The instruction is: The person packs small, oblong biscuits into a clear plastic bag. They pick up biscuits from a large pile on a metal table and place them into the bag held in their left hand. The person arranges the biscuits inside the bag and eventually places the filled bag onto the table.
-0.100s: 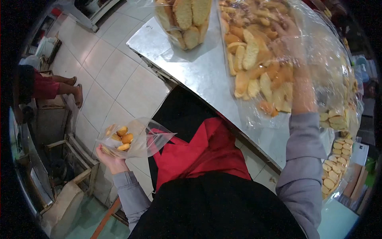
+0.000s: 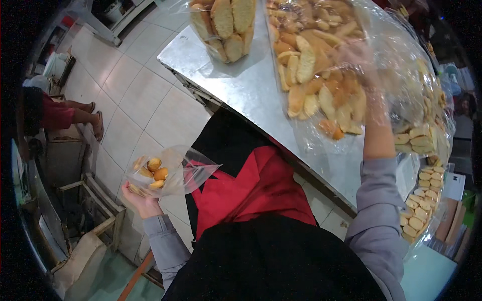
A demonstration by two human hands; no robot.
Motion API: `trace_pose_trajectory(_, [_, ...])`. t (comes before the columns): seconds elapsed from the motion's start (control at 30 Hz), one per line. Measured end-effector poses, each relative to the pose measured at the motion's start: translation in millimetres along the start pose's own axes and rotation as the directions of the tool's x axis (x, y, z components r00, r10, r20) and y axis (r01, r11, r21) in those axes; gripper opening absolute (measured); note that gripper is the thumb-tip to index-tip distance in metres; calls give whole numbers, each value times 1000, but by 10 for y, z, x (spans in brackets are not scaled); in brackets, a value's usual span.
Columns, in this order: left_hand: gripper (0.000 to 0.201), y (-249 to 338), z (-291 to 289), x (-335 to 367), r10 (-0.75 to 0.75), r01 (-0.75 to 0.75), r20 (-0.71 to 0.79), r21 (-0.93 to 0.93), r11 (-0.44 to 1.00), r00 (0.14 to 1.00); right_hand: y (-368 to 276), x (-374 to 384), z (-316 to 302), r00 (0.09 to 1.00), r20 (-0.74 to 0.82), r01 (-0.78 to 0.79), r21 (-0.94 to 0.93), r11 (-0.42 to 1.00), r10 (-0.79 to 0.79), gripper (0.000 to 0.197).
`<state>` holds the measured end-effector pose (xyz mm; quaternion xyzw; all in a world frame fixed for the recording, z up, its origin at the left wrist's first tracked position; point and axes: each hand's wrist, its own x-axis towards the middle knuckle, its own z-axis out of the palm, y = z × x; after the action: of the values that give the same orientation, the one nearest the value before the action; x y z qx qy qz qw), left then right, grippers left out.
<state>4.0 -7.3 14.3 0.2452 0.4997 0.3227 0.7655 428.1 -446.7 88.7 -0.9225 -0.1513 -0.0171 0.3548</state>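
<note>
My left hand is closed on the edge of a small clear plastic bag, held out at the left over the floor. Several short, golden-brown pieces of bread lie inside it. On the metal table, a large clear bag is full of long, toasted-looking bread pieces. Into this bag reaches my right hand, seen blurred through the plastic among the bread. Its fingers are too smeared to show whether they grip a piece.
A clear bag of long bread slices stands on the metal table. More wrapped slices lie at the right edge. At far left are a person's legs and a wooden frame on the floor.
My right hand and forearm have drawn back slightly toward me within the large bag. My left hand keeps its hold on the small bag, nearly unmoved.
</note>
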Motion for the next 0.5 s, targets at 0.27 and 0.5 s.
trace_pose_trajectory(0.27, [54, -236, 338, -662, 133, -153, 162, 117, 981, 978, -468, -1739, -225, 986, -41, -106, 606, 789, 164, 41])
trace_pose_trajectory(0.5, [52, -413, 453, -725, 4, -11, 267, 28, 1000, 964, -326, -2300, -169, 912, 33, -343, 606, 718, 409, 39])
